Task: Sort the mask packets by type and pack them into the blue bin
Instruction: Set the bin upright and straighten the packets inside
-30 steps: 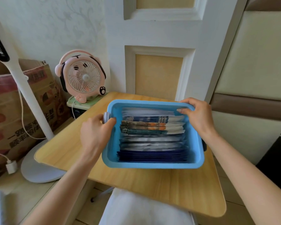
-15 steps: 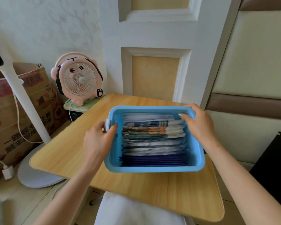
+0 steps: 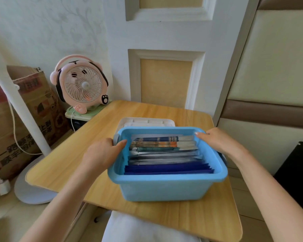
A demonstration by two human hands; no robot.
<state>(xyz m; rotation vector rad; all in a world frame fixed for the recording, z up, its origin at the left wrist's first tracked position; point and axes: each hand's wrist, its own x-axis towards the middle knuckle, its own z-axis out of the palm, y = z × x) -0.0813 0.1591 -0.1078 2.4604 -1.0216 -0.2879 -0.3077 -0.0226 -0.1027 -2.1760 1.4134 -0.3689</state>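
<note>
Head view: L hand [image 3: 101, 154] & R hand [image 3: 217, 142] each grip opposite side rims of the blue bin [image 3: 164, 180] over the table [image 3: 147, 217], prob. to keep it level so the mask packets [image 3: 164, 154], filed upright by type, don't mix.

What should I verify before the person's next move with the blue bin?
1. Left hand grips the blue bin at its left rim: ok.
2. Right hand holds its right rim: ok.
3. Mask packets stand inside, grouped by colour: ok.
4. White lid lies on the table behind the bin: ok.
5. Bin sits flat on the table: cannot tell.
</note>
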